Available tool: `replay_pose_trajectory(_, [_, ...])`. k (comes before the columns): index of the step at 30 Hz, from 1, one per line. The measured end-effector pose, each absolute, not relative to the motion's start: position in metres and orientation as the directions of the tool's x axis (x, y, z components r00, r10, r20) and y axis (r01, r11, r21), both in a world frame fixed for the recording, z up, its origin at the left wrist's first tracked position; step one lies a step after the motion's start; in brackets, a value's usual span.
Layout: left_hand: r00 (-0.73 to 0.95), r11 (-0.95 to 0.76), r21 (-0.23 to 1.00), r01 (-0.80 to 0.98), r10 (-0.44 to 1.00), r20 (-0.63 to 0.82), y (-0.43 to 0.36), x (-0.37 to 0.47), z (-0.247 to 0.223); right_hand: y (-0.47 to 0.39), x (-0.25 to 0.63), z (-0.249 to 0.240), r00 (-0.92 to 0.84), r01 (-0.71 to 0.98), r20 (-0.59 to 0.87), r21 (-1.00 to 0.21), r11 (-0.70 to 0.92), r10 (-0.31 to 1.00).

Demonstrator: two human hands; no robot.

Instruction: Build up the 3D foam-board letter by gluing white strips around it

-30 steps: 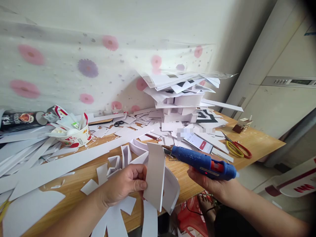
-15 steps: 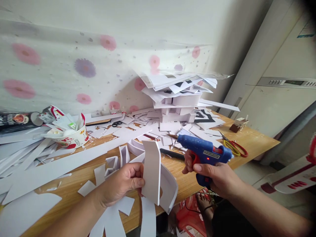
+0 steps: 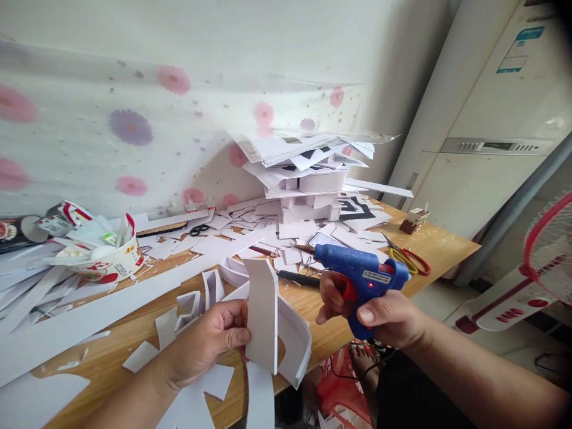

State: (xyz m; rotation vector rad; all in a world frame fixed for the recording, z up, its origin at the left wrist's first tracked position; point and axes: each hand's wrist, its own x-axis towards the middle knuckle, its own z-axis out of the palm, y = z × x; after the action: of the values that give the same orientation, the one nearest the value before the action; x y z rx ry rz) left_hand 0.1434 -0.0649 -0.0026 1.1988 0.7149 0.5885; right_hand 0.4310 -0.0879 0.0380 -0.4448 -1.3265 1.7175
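Observation:
My left hand (image 3: 223, 333) pinches a white foam board piece (image 3: 263, 316) by its left edge and holds it upright over the table's front edge. In my right hand (image 3: 366, 310) is a blue hot glue gun (image 3: 353, 262), its red light lit and my fingers around the handle by the red trigger. The nozzle points left, up and away from the board piece, not touching it. Behind the piece a curved white part (image 3: 295, 339) with a raised wall shows partly. Small folded white shapes (image 3: 213, 288) stand left of it.
A stacked white model with sheets (image 3: 313, 205) stands at the back. Red-and-yellow-handled pliers (image 3: 411, 261), a small carton (image 3: 414, 220) and a paper bowl (image 3: 111, 262) of scraps lie around on the wooden table (image 3: 456, 247). A fan (image 3: 513, 304) stands at the right.
The whole view has shifted, so things appear further left and more of the fan shows. Both hands keep their holds on the board piece and the glue gun.

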Motion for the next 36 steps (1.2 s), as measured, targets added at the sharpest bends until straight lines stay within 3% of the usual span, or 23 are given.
replay_pose_trajectory(7, [0.639,0.24,0.969,-0.052,0.754,-0.152,-0.065,0.143,-0.004,-0.092,0.434,0.039,-0.589,-0.368,0.208,-0.929,-0.03,0.78])
replay_pose_trajectory(16, [0.633,0.248,0.969,-0.003,0.75,-0.19,-0.065,0.146,0.001,-0.086,0.431,0.038,-0.568,-0.519,0.285,-0.852,-0.067,0.772])
replay_pose_trajectory(36, [0.64,0.226,0.974,-0.004,0.749,-0.171,-0.062,0.136,-0.017,-0.081,0.435,0.026,-0.422,-0.487,0.172,-0.871,-0.063,0.89])
